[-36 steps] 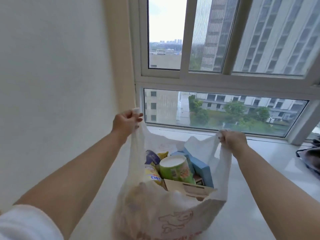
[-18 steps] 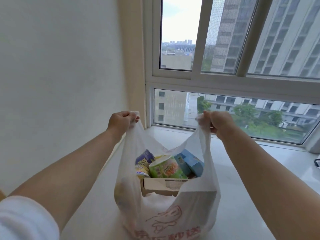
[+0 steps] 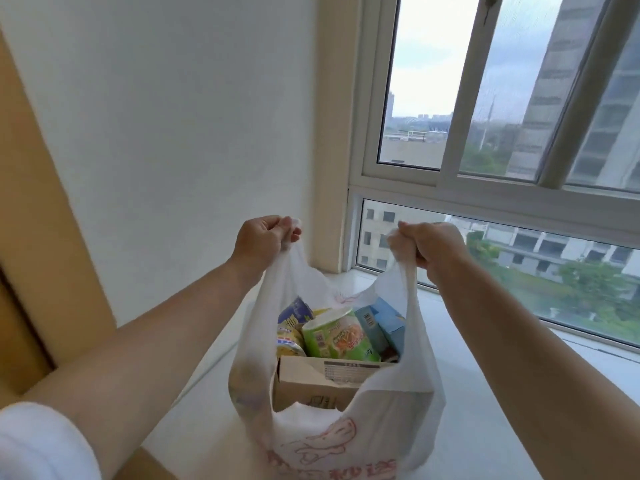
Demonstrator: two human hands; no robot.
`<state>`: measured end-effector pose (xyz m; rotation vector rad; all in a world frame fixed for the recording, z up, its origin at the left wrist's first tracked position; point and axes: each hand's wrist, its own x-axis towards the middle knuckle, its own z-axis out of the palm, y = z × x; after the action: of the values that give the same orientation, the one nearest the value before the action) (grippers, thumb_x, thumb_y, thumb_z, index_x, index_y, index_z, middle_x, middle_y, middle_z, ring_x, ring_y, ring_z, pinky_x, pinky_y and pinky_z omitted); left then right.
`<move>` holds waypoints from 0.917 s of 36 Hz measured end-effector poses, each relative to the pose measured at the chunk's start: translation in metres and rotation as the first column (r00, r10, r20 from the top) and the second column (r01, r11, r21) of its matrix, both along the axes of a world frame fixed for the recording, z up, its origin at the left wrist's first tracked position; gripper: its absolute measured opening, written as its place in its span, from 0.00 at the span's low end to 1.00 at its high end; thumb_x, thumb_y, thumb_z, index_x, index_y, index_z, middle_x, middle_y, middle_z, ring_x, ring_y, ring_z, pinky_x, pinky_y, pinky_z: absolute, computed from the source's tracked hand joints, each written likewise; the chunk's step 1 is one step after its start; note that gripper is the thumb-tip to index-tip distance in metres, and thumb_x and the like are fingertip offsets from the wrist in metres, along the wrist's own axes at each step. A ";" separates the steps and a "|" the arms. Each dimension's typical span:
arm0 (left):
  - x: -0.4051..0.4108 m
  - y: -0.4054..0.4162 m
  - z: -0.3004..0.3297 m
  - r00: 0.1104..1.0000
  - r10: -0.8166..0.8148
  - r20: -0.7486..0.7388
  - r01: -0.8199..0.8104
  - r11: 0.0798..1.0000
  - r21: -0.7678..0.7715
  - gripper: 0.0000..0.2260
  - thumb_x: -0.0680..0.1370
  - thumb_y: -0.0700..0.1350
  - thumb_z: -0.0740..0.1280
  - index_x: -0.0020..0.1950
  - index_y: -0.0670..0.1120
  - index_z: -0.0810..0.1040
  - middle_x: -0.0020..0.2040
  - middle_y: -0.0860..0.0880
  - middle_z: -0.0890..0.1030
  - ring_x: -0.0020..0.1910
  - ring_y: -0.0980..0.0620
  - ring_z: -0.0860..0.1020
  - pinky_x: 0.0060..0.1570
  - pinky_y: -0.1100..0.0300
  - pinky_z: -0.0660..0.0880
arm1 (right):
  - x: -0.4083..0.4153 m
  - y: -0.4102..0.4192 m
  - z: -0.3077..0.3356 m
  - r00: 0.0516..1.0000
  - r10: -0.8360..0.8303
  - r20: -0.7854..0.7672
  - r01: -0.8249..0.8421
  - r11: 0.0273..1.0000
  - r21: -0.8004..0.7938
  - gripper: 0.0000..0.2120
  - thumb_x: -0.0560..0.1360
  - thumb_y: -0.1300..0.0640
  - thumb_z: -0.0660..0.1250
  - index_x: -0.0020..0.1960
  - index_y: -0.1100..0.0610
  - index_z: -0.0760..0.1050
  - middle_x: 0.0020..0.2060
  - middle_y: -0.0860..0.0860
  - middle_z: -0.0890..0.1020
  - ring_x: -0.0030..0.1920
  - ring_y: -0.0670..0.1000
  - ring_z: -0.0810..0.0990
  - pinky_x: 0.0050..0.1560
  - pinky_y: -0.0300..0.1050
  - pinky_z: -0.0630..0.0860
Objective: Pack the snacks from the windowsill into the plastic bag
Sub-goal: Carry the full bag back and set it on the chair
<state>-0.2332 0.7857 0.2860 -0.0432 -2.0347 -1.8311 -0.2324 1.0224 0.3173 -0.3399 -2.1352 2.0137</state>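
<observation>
A white plastic bag [image 3: 388, 410] with red print hangs between my two hands above the white windowsill [image 3: 485, 375]. My left hand [image 3: 263, 237] is closed on the bag's left handle, my right hand [image 3: 429, 245] on its right handle. Inside the bag I see a green snack cup [image 3: 337, 336], a light blue box [image 3: 388, 322], a beige carton [image 3: 311, 379], and blue and yellow packets [image 3: 292, 323] at the left. The bag's lower part hides what lies beneath them.
A white wall [image 3: 173, 133] rises at the left, with a tan door frame [image 3: 41, 237] beside it. A large window [image 3: 502, 133] stands behind the sill, its frame close to my right hand.
My right hand has come in toward the left one and both have lifted the handles higher. The bag's mouth is narrower, and the view has tilted up and left.
</observation>
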 end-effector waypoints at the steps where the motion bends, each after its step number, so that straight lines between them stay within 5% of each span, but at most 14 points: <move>1: 0.011 -0.003 0.004 0.999 0.034 -0.019 -0.034 0.999 0.011 0.12 0.80 0.40 0.63 0.39 0.43 0.80 0.32 0.54 0.81 0.30 0.65 0.78 0.36 0.72 0.75 | 0.007 -0.007 0.005 0.999 0.045 -0.017 -0.045 0.999 0.010 0.09 0.73 0.60 0.72 0.38 0.62 0.74 0.35 0.58 0.80 0.33 0.53 0.79 0.40 0.48 0.80; 3: 0.031 -0.011 0.013 0.993 0.101 -0.055 -0.100 0.995 0.026 0.11 0.80 0.40 0.63 0.40 0.43 0.80 0.35 0.51 0.80 0.30 0.65 0.78 0.35 0.73 0.74 | 0.023 -0.021 0.017 0.990 0.131 -0.055 -0.130 0.991 0.015 0.08 0.75 0.62 0.69 0.39 0.65 0.75 0.34 0.58 0.77 0.27 0.49 0.76 0.28 0.38 0.76; 5: 0.050 -0.021 0.021 0.983 0.169 -0.077 -0.168 0.986 0.017 0.11 0.80 0.41 0.63 0.40 0.44 0.80 0.36 0.51 0.80 0.30 0.65 0.78 0.34 0.72 0.74 | 0.034 -0.034 0.025 0.977 0.196 -0.083 -0.195 0.981 0.023 0.12 0.76 0.66 0.65 0.51 0.77 0.75 0.31 0.58 0.72 0.20 0.45 0.72 0.20 0.33 0.68; 7: 0.068 -0.032 0.026 0.970 0.226 -0.087 -0.226 0.974 0.005 0.11 0.80 0.41 0.63 0.40 0.44 0.80 0.36 0.52 0.81 0.31 0.65 0.78 0.35 0.70 0.74 | 0.041 -0.048 0.029 0.965 0.243 -0.102 -0.245 0.970 -0.003 0.16 0.76 0.69 0.62 0.61 0.78 0.68 0.29 0.56 0.69 0.16 0.43 0.69 0.18 0.32 0.64; 11: 0.110 -0.057 0.029 0.939 0.331 -0.093 -0.330 0.943 0.031 0.12 0.80 0.41 0.63 0.39 0.46 0.80 0.32 0.56 0.81 0.32 0.64 0.78 0.41 0.66 0.75 | 0.052 -0.079 0.028 0.937 0.338 -0.088 -0.339 0.941 0.007 0.08 0.76 0.62 0.68 0.51 0.67 0.77 0.30 0.53 0.77 0.16 0.41 0.73 0.18 0.30 0.68; 13: 0.134 -0.070 0.029 0.926 0.367 -0.088 -0.364 0.930 0.048 0.12 0.80 0.40 0.63 0.38 0.45 0.79 0.31 0.56 0.81 0.32 0.64 0.78 0.44 0.65 0.76 | 0.060 -0.098 0.027 0.914 0.398 -0.076 -0.398 0.917 0.013 0.06 0.76 0.60 0.69 0.43 0.63 0.77 0.30 0.51 0.78 0.18 0.41 0.75 0.19 0.30 0.70; 17: 0.184 -0.097 0.025 0.887 0.454 -0.087 -0.447 0.890 0.086 0.11 0.81 0.38 0.61 0.40 0.42 0.78 0.36 0.49 0.79 0.31 0.64 0.78 0.42 0.71 0.76 | 0.068 -0.147 0.018 0.876 0.482 -0.008 -0.478 0.872 0.101 0.15 0.73 0.54 0.70 0.54 0.64 0.79 0.40 0.55 0.81 0.37 0.52 0.79 0.37 0.42 0.74; 21: 0.233 -0.132 0.017 0.801 0.590 -0.102 -0.596 0.801 -0.058 0.10 0.81 0.40 0.60 0.49 0.38 0.79 0.38 0.50 0.79 0.35 0.64 0.78 0.40 0.76 0.73 | 0.082 -0.204 0.007 0.794 0.606 0.041 -0.606 0.785 0.132 0.16 0.74 0.55 0.69 0.56 0.66 0.78 0.39 0.55 0.79 0.39 0.53 0.78 0.43 0.46 0.75; 24: 0.269 -0.160 0.012 0.744 0.658 -0.111 -0.667 0.727 -0.163 0.11 0.81 0.41 0.60 0.45 0.40 0.79 0.41 0.50 0.80 0.35 0.71 0.77 0.37 0.80 0.70 | 0.100 -0.247 -0.001 0.749 0.661 0.049 -0.661 0.739 0.128 0.11 0.74 0.55 0.70 0.49 0.64 0.77 0.40 0.55 0.79 0.39 0.54 0.79 0.45 0.46 0.77; 29: 0.321 -0.217 0.000 0.655 0.753 -0.072 -0.749 0.633 -0.194 0.10 0.81 0.43 0.61 0.44 0.46 0.81 0.41 0.52 0.81 0.42 0.62 0.79 0.46 0.72 0.73 | 0.132 -0.318 -0.019 0.686 0.726 0.044 -0.726 0.679 0.108 0.09 0.72 0.56 0.71 0.46 0.63 0.77 0.37 0.55 0.80 0.41 0.55 0.81 0.47 0.49 0.79; 33: 0.361 -0.265 -0.015 0.557 0.829 -0.045 -0.819 0.539 -0.197 0.10 0.81 0.42 0.61 0.46 0.43 0.81 0.38 0.53 0.80 0.33 0.70 0.78 0.37 0.79 0.71 | 0.158 -0.388 -0.040 0.619 0.780 0.095 -0.785 0.613 0.082 0.08 0.71 0.56 0.71 0.44 0.60 0.77 0.39 0.54 0.81 0.42 0.54 0.82 0.45 0.48 0.81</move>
<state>0.1278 0.5202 0.2711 0.8029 -1.7582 -1.0064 -0.0745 0.6345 0.2777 0.7348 -2.7171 2.2307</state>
